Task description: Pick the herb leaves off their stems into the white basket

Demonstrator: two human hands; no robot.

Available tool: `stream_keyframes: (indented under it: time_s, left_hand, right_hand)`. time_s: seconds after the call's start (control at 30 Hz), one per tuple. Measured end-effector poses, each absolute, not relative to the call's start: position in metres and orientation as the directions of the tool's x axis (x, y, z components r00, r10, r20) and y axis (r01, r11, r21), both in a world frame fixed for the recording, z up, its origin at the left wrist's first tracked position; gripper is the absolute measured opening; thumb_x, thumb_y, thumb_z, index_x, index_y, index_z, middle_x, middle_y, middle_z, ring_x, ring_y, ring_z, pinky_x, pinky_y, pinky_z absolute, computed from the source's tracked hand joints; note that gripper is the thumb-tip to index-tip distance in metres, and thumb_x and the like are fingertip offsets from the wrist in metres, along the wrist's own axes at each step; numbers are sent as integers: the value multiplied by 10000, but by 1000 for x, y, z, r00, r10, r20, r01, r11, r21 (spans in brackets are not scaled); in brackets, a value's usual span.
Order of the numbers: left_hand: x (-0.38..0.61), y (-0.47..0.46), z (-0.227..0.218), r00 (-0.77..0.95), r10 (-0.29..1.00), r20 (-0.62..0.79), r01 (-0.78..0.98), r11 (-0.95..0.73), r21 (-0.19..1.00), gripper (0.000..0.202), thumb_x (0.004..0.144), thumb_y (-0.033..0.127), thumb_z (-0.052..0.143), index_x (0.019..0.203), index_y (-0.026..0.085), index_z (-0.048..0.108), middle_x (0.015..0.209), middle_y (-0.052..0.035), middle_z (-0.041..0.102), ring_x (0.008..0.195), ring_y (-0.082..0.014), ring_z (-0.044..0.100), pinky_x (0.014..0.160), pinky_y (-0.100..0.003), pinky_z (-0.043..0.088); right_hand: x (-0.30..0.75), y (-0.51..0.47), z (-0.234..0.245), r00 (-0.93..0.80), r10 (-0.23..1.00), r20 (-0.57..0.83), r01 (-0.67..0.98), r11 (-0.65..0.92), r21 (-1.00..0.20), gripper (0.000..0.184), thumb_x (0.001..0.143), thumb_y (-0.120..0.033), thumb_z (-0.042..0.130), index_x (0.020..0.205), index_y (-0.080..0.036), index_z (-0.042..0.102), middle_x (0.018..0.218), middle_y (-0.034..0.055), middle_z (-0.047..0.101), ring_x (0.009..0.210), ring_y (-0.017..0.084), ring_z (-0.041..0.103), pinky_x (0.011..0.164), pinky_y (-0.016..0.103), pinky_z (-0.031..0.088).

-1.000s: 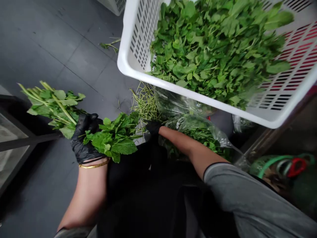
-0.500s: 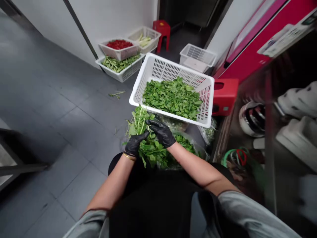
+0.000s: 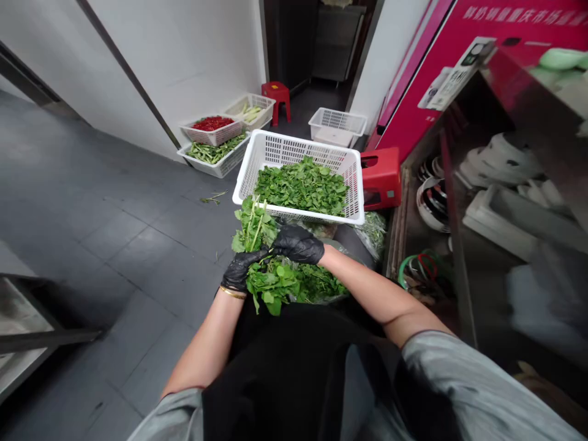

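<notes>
Both my hands wear black gloves and meet in front of my lap. My left hand (image 3: 239, 269) is closed round a bunch of leafy green stems (image 3: 257, 229), its leaves hanging below at the bunch's lower end. My right hand (image 3: 298, 244) rests on the same bunch from the right, fingers curled onto the stems. Under the hands lies a clear plastic bag of more greens (image 3: 321, 285). Just beyond stands a white slotted basket (image 3: 261, 159) filled with picked green leaves (image 3: 301, 187).
Farther back on the grey tiled floor are white baskets of red chillies (image 3: 212, 124), green beans (image 3: 215, 150) and pale stalks (image 3: 250, 112), plus a bare basket (image 3: 337, 125). Red stools (image 3: 381, 177) stand nearby. A shelf with bowls (image 3: 432, 196) lines the right. A dark frame (image 3: 41, 337) is at left.
The view has pulled back and up from a close look at the basket. My left hand brought its bunch in from the left, and my right hand came off the bag onto the bunch.
</notes>
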State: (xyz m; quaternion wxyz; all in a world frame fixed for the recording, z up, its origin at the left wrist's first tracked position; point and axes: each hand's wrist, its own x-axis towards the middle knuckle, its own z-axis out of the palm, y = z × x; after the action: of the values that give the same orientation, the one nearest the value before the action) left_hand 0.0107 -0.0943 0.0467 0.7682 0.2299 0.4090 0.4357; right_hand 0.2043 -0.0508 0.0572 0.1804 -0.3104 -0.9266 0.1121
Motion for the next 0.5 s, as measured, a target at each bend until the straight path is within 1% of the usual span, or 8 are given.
stream_keyframes:
  time_s: [0.07, 0.13, 0.17, 0.27, 0.3, 0.37, 0.43, 0.5]
  left_hand:
    - [7, -97, 49, 321, 841, -435, -435, 539, 721, 294, 532, 186, 887, 783, 109, 756, 719, -74, 748, 532, -181, 661, 529, -298, 544]
    - [4, -98, 49, 341, 828, -445, -404, 556, 726, 315, 539, 179, 882, 824, 113, 766, 698, -62, 738, 521, -171, 651, 523, -291, 531]
    - [3, -98, 49, 331, 830, -448, -396, 553, 733, 320, 539, 180, 884, 830, 114, 767, 682, -56, 730, 516, -169, 648, 522, -289, 527]
    - [6, -93, 48, 261, 860, -439, -407, 510, 758, 347, 511, 219, 904, 811, 114, 763, 658, -53, 721, 549, -197, 670, 544, -310, 540]
    - [8, -90, 49, 234, 874, -427, -422, 486, 765, 358, 498, 238, 910, 800, 119, 761, 661, -54, 724, 584, -218, 687, 565, -325, 552]
    - [11, -82, 51, 190, 898, -398, -440, 440, 783, 352, 484, 264, 914, 774, 139, 757, 662, -50, 727, 666, -254, 712, 611, -349, 570]
    - [11, -75, 54, 160, 914, -373, -440, 405, 802, 322, 479, 265, 912, 737, 168, 745, 633, -29, 714, 691, -258, 712, 612, -345, 570]
    - [5, -68, 57, 140, 920, -366, -435, 389, 812, 315, 472, 250, 913, 720, 180, 732, 589, 1, 683, 608, -213, 678, 548, -305, 543]
  right_hand:
    - [206, -52, 54, -781, 595, 189, 513, 784, -349, 236, 930, -271, 576, 919, -161, 784, 843, 104, 743, 798, 194, 649, 768, 300, 470]
    - [207, -55, 51, -783, 606, 139, 515, 757, -401, 240, 924, -302, 583, 927, -172, 785, 837, 91, 745, 778, 182, 648, 743, 281, 465]
    - [206, -55, 49, -757, 639, 135, 539, 727, -425, 238, 917, -298, 582, 917, -174, 785, 837, 88, 748, 779, 183, 652, 751, 282, 471]
    - [198, -51, 36, -599, 772, 212, 572, 598, -561, 252, 897, -222, 537, 882, -174, 784, 899, 89, 767, 852, 195, 686, 813, 303, 512]
    - [193, -48, 31, -538, 809, 238, 551, 551, -627, 279, 894, -190, 505, 883, -181, 783, 923, 81, 772, 886, 194, 696, 836, 310, 525]
    - [182, -40, 21, -443, 866, 232, 513, 457, -727, 342, 886, -141, 446, 890, -201, 782, 937, 59, 776, 938, 187, 706, 864, 314, 543]
    - [172, -34, 14, -377, 907, 188, 539, 380, -751, 351, 888, -148, 432, 893, -195, 780, 948, 68, 775, 966, 198, 704, 882, 324, 544]
    - [167, -29, 11, -340, 931, 137, 616, 330, -716, 302, 894, -204, 477, 901, -168, 777, 969, 107, 768, 978, 227, 694, 888, 335, 533]
